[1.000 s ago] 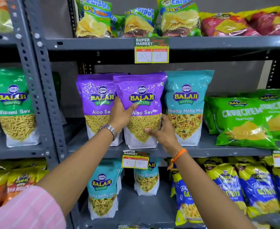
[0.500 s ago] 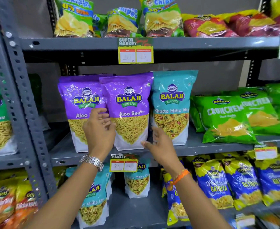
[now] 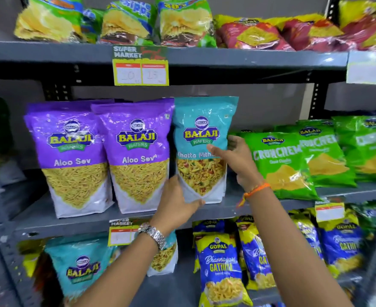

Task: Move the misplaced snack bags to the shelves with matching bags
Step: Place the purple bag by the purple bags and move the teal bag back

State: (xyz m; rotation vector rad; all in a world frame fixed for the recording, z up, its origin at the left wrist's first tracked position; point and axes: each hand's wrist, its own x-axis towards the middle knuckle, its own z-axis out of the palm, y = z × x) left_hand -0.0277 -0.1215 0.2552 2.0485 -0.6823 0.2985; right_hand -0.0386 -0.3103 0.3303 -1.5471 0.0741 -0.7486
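A teal Balaji Khatta Mitha bag (image 3: 201,131) stands upright on the middle shelf (image 3: 260,206), right of two purple Aloo Sev bags (image 3: 136,151). My left hand (image 3: 176,206) cups its lower left corner, thumb under the bottom edge. My right hand (image 3: 235,159) grips its right edge at mid height, thumb across the front. More teal Khatta Mitha bags (image 3: 80,269) stand on the shelf below, at the left.
Green Crunchem bags (image 3: 282,162) lie right of the teal bag, close to my right hand. Blue and yellow Gopal Gathiya bags (image 3: 220,264) fill the lower shelf at right. Chip bags (image 3: 182,21) line the top shelf. Price tags (image 3: 140,68) hang from shelf edges.
Both hands left the right purple Aloo Sev bag, which now stands on the shelf, and moved right onto the teal Khatta Mitha bag. The view shifted right.
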